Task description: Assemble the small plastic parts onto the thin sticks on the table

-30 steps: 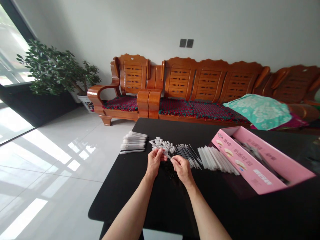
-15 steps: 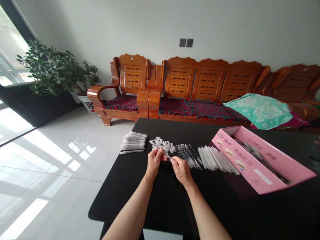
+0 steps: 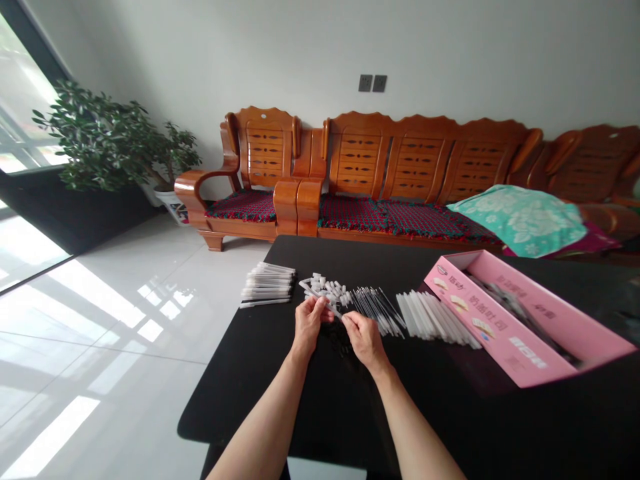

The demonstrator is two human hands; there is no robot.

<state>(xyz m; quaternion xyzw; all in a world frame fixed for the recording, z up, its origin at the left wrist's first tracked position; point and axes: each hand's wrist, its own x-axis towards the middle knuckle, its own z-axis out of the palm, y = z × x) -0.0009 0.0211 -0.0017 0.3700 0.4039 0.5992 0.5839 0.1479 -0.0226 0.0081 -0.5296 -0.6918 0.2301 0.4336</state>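
Between my two hands is a slim whitish pen (image 3: 336, 310), slanting down from upper left to lower right. My left hand (image 3: 309, 323) is closed round its middle, thumb on top. With thumb and fingers pinched, my right hand (image 3: 365, 339) grips its lower right end; whether a small part is in those fingertips cannot be made out. Just beyond my fingers lies a heap of small white pen caps (image 3: 336, 289). Dark thin pen refills (image 3: 376, 308) are spread to the right, followed by a row of translucent white pen barrels (image 3: 435, 319). Small black pieces (image 3: 340, 340) lie below my hands.
A stack of capped white pens (image 3: 269, 285) lies at the left of the black table (image 3: 240, 380). On the right stands an open pink box (image 3: 500, 327) with dark and greyish contents. Behind the table is a wooden sofa (image 3: 410, 160); a potted plant (image 3: 115, 140) stands at left.
My hands and the pen stay in nearly the same place, both hands still gripping it. The view has shifted very slightly.
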